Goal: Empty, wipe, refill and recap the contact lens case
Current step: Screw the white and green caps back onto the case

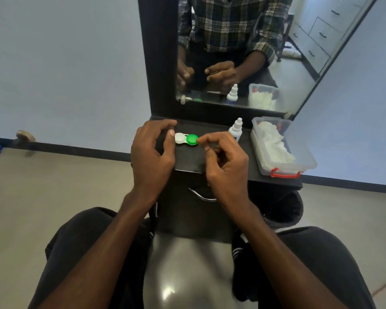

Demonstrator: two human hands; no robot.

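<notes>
While the contact lens case [186, 139] lay flat on the black shelf [210, 161] below the mirror [232, 52], both hands closed in on it from either end. The left hand [152, 152] curled loosely round the white cap's [179, 138] side, thumb tip touching its edge and fingers arched above, gripping nothing; this looked like bracing, so the case would not slide or spin. The right hand [225, 161] was narrowed to a pinch, a fingertip touching the rim of the green cap [192, 139], probably about to turn it. Both caps sat on, though whether the job was starting or finishing could not be told. The solution bottle [236, 130] stood upright just beyond the right hand, and the clear tub [299, 161] of white wipes [274, 141] sat further right, both within easy reach.
</notes>
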